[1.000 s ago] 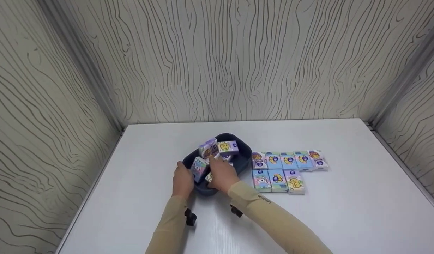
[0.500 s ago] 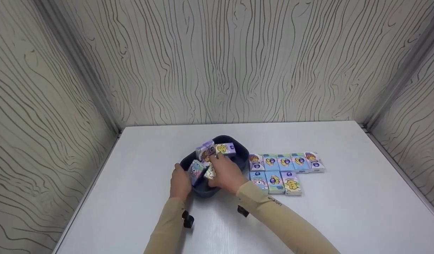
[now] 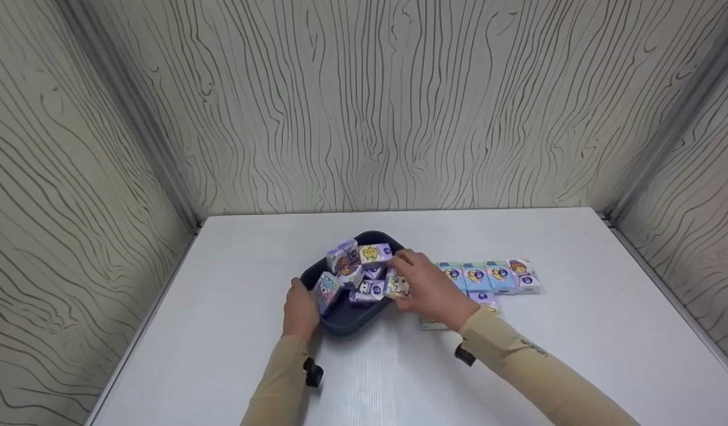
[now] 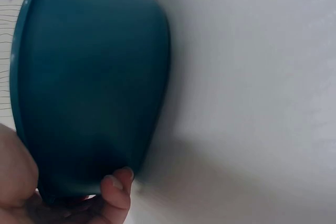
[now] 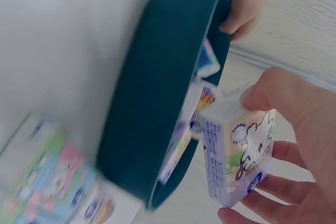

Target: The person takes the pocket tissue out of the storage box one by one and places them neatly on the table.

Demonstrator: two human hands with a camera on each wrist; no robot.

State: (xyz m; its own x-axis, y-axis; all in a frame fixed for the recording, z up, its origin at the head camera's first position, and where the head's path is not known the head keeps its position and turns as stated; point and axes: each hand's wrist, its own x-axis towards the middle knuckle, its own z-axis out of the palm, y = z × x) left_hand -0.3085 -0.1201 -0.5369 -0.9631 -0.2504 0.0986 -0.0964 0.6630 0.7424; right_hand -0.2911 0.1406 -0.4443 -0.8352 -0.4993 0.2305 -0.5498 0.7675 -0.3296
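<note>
A dark teal plastic basin (image 3: 343,323) stands on the white table with several small cartoon-printed tissue packs (image 3: 375,253) lying jumbled in it. My left hand (image 3: 300,310) grips the basin's left end, thumb on one side of the wall and fingertips on the other, as the left wrist view shows. Above the basin's right rim, my right hand (image 3: 430,291) pinches one tissue pack (image 5: 236,153) with a white cartoon figure on its face. In the right wrist view that pack is clear of the rim, between thumb and fingers.
Right of the basin, more tissue packs (image 3: 499,276) lie flat, side by side in two rows. The right hand and forearm hide part of them in the head view. Wood-grain panels (image 3: 364,106) wall in the table's back and sides.
My right hand has lifted a tissue pack out of the basin's middle and moved right to its rim. The left hand still holds the basin's left end.
</note>
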